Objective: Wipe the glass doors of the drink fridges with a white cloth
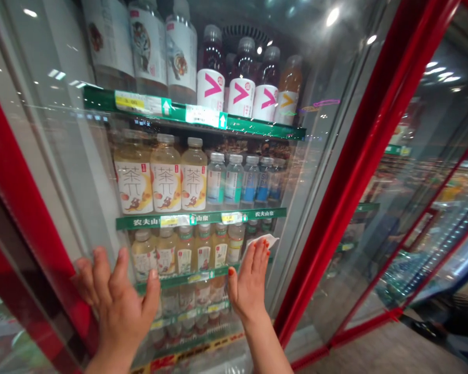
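Note:
My left hand (120, 301) is spread open at the lower left, in front of the glass door or at its red frame; I cannot tell whether it touches. My right hand (251, 283), its nails orange-red, lies flat over a white cloth or tissue (273, 240) and presses it against the glass door (308, 171). Most of the cloth is hidden under the fingers; one corner sticks out to the right. Behind the glass, small bottles (205, 249) stand on a shelf at the height of both hands.
A red door frame (335, 182) slants down on the right, with another red strip (27, 171) on the left. Inside the cooler, green-edged shelves (265, 126) carry large tea bottles (166, 182) and pink-marked drink bottles (242, 93). More glass doors continue right, above grey floor (359, 348).

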Tool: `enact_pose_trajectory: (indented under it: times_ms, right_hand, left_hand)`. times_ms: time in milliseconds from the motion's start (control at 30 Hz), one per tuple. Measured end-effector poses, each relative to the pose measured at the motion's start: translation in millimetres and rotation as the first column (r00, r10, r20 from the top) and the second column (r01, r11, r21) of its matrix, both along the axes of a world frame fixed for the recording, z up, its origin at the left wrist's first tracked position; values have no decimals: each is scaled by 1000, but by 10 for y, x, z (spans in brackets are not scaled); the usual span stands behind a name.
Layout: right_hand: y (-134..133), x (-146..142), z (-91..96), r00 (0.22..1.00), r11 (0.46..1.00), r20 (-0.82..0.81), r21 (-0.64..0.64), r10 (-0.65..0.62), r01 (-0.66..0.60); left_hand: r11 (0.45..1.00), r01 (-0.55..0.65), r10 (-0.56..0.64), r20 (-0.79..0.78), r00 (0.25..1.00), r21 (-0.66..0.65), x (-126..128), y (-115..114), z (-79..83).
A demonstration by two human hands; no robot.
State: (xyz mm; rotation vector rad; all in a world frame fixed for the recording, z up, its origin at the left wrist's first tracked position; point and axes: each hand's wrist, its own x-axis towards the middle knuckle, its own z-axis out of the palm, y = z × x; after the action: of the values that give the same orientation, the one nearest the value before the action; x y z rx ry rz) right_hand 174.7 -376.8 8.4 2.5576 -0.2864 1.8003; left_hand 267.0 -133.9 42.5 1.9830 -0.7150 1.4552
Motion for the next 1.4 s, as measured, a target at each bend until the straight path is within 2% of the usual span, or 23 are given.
enact_pose_trajectory:
  times_ms: [67,133,233,333,400,467,533,600,667,733,800,867,900,1000,1033,1100,1167,1233,1267,1333,1400]
  right_hand:
    - [-126,-8,-8,998,998,18,39,-52,51]
    - [-199,32,83,998,996,29,77,-55,53]
    - [-154,115,175,1000,1000,4,16,-10,10]
    - [-180,76,57,999,996,-35,-92,-25,21]
    - [-348,-22,-33,996,996,-5,-44,-84,84]
    - [-566,-118,-18,988,988,67,80,-139,134]
    - [-699,-160,110,981,978,128,165,-147,125]
    - [-663,-133,254,987,985,133,155,-92,71]
    - [-495,-74,284,996,997,84,82,-12,5]
    - [-323,-43,153,999,999,21,-19,28,-28]
    - [-277,-71,-57,1000,996,-5,-88,11,-12]
    - [-388,-133,-185,999,998,23,-53,-42,43]
    - [-475,-158,-179,996,998,46,5,-70,70]
    - [-650,-147,80,990,981,93,169,-107,90]
    - [-638,-114,184,992,982,91,176,-89,72]
    - [-515,-43,277,999,995,49,96,-7,2]
    - [-352,-11,149,998,997,-22,-29,65,-66]
    - [-273,-43,-144,997,995,-47,-73,57,-60]
    - [-287,-77,-296,999,999,-33,-38,26,-27]
    - [-409,-145,-490,999,991,12,124,-48,46]
    - [-564,-167,-456,994,958,60,279,-90,70]
  left_hand:
    - [999,26,-28,45,999,39,-88,-143,122]
    - [990,84,-94,84,992,112,-179,-371,276]
    - [959,181,-210,116,971,218,-284,-756,492]
    - [943,168,-205,101,974,288,-328,-1027,598]
    - [945,115,-150,91,984,307,-327,-1109,602]
    - [948,71,-107,103,989,310,-313,-1138,581]
    - [952,54,-94,121,988,300,-298,-1143,557]
    - [956,54,-94,127,988,288,-292,-1146,545]
    - [957,60,-99,126,987,284,-293,-1151,544]
    - [956,62,-103,128,986,286,-295,-1157,549]
    - [956,58,-101,136,986,289,-294,-1161,551]
    - [954,54,-100,141,985,294,-291,-1162,549]
    - [953,52,-99,143,985,297,-289,-1162,547]
    - [953,42,-86,136,987,301,-291,-1157,542]
    - [952,38,-81,134,988,302,-293,-1155,541]
    - [949,33,-78,134,988,312,-296,-1149,542]
    - [947,31,-79,139,987,321,-296,-1144,545]
    - [944,30,-79,137,987,329,-295,-1140,546]
    - [943,31,-79,132,988,332,-295,-1139,545]
    - [940,31,-78,124,989,338,-298,-1138,541]
    - [944,26,-72,127,989,330,-305,-1140,534]
